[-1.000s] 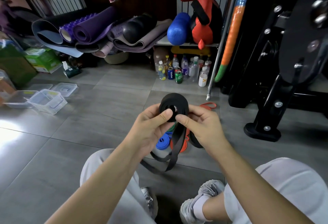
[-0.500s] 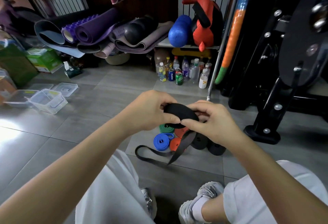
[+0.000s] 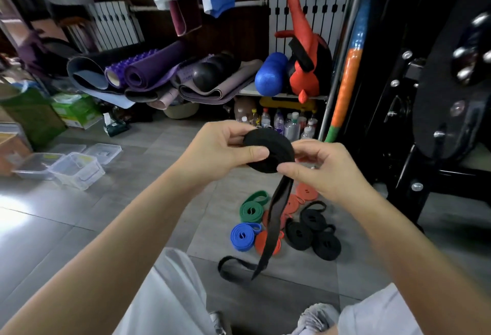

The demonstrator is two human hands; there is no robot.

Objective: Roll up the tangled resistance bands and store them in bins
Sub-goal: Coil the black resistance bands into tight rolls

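Head view: band roll [image 3: 276,146] between left hand [image 3: 220,148], right hand [image 3: 326,172].

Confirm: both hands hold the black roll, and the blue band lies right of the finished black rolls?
Wrong side: the head view shows the blue band left of the finished black rolls. The left hand and right hand do hold the black roll.

We saw a black band roll [image 3: 268,150], a green coil [image 3: 251,209], a blue coil [image 3: 243,236] and an orange coil [image 3: 307,192] on grey floor tiles [image 3: 79,223]; the knobbed foam roller [image 3: 125,67] was purple.
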